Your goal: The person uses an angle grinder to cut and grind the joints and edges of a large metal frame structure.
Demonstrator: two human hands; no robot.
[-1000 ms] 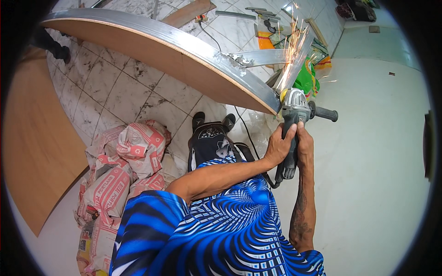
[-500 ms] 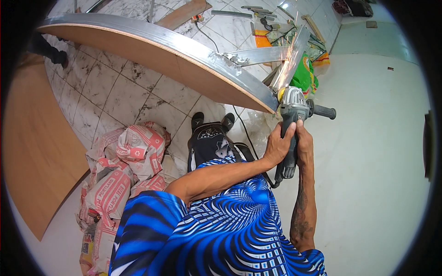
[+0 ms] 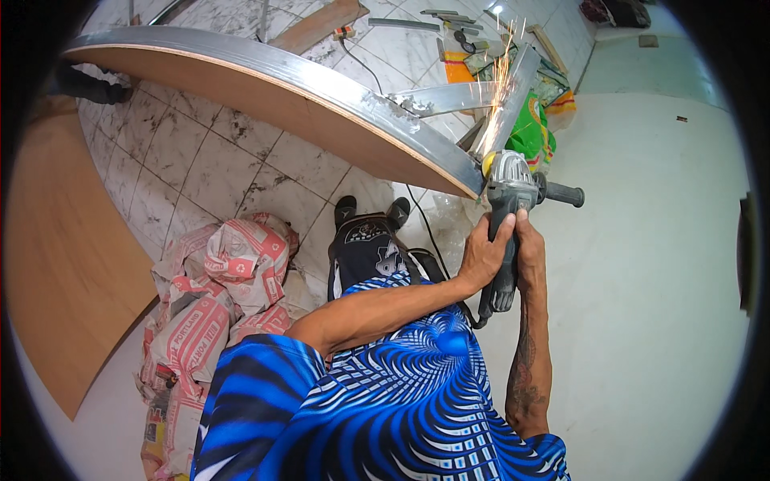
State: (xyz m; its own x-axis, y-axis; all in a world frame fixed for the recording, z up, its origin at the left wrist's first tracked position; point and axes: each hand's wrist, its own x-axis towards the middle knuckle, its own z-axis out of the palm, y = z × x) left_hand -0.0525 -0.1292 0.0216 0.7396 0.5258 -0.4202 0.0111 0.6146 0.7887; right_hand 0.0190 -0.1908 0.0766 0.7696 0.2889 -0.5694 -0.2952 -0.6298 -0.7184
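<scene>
Both of my hands are closed round the body of a grey and black angle grinder (image 3: 511,196). My left hand (image 3: 486,255) grips it from the left, and my right hand (image 3: 529,250) from the right, the thumbs side by side on top. A black side handle (image 3: 565,194) sticks out to the right, untouched. The grinder's yellow disc (image 3: 488,163) meets the end of a metal frame next to the tip of a long curved wooden panel with a metal edge (image 3: 321,104). Sparks (image 3: 499,96) fly up and away from the contact.
Red and white sacks (image 3: 241,264) are heaped at my left, by a curved brown board (image 3: 72,264). A power cord (image 3: 429,224) trails past my feet. Metal offcuts (image 3: 405,24) and a green bag (image 3: 529,128) lie beyond. Another person's leg (image 3: 88,84) shows at far left.
The spark stream has turned more upright and spread at its top. The other person's leg at far left has shifted. My hands and the grinder have hardly moved.
</scene>
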